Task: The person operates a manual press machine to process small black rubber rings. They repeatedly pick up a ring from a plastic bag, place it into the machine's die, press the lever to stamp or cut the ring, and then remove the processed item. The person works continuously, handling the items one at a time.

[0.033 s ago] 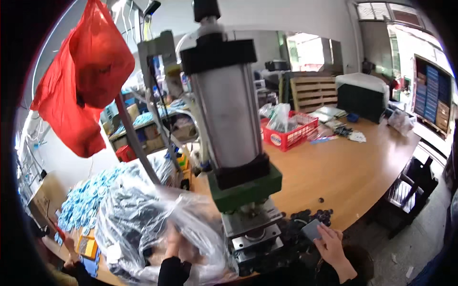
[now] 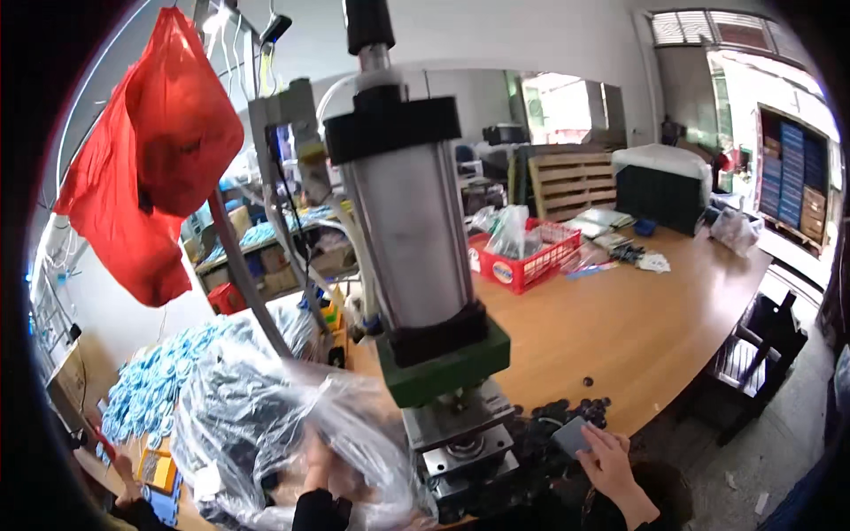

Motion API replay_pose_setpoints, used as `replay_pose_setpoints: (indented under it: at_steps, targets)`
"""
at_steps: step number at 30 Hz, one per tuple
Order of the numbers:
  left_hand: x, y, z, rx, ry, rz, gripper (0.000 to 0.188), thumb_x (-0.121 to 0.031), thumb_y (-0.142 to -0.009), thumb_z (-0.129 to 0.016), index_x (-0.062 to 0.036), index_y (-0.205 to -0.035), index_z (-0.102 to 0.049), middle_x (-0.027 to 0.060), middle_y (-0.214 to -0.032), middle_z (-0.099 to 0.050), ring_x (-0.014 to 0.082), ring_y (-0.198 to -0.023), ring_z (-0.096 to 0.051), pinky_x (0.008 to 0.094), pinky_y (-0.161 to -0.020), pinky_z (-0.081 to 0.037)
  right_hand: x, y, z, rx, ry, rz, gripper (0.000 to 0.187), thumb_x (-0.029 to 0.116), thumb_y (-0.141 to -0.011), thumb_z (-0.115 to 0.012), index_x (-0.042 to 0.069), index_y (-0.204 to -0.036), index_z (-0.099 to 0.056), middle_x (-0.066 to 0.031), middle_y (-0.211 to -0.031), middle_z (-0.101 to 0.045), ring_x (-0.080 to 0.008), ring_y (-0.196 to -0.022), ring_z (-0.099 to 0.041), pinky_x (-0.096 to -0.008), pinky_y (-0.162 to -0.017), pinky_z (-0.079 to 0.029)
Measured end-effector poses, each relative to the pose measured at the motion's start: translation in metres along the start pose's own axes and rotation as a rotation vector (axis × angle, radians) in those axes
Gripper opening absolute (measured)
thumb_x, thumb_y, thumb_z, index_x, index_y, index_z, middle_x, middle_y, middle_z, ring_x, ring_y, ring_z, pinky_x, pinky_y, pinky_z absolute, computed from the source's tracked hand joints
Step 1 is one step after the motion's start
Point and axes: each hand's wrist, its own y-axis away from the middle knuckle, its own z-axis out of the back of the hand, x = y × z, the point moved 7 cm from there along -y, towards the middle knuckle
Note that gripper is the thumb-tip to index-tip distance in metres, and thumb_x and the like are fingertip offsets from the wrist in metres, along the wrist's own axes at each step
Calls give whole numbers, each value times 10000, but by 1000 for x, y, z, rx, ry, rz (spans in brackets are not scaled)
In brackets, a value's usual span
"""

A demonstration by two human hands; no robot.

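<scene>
My left hand reaches into a large clear plastic bag of dark pieces, and its fingers are hidden in the bag. With my right hand I grip a flat grey rectangular piece, fingers over its near right edge. Under and around that piece lies a pile of small black round parts on the table. Between my hands stands a press with a thick silver cylinder, a green block and a metal die beneath.
A red plastic bag hangs at upper left. Light-blue pieces heap behind the clear bag. At far left, a co-worker's hand holds a red-handled tool near a yellow tray. A red crate sits farther back on the table.
The view has shifted slightly, so the press and table sit a little lower and farther left. Both my hands keep their places relative to the bag and the grey piece.
</scene>
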Motion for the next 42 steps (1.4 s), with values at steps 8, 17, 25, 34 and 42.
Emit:
replay_pose_setpoints:
  at_steps: [8,17,25,34,42]
  targets:
    - [-77,3,38,231,176,129,508,-245,-864,-614,81,-1236,-497,215,-1290,-520,306,-1133,-522,388,-955,-444,69,-12,-17,-21,-268,138,334,213,-919,-618,62,-1217,-616,-146,-1160,-653,-325,-1080,-594,-439,-919,-444]
    - [-184,96,150,538,320,-44,577,-53,-780,-725,-2,-1315,-514,104,-914,-614,172,-785,-573,311,-684,-487,155,-39,-60,-228,-163,305,569,364,-843,-705,-7,-1243,-548,-198,-1199,-587,-397,-1098,-533,-488,-954,-379]
    - [-254,174,163,491,945,45,583,-11,-807,-710,-59,-1342,-484,72,-1027,-574,157,-916,-566,304,-752,-504,164,-64,-75,-312,-429,117,426,379,-748,-772,31,-953,-635,-116,-771,-646,-338,-796,-613,-462,-716,-460]
    - [-272,204,140,568,1395,492,553,-121,-929,-634,-111,-1436,-414,43,-1031,-594,109,-886,-584,251,-711,-493,172,-82,-54,-283,-375,233,399,242,-761,-820,-47,-985,-661,-174,-944,-690,-300,-870,-650,-384,-776,-498]
    - [-269,203,134,466,1446,440,461,-194,-980,-569,-76,-1407,-442,42,-1112,-574,142,-929,-576,247,-750,-498,171,-70,-66,-251,-35,342,504,370,-731,-822,0,-1037,-670,-193,-925,-678,-369,-876,-636,-438,-780,-503]
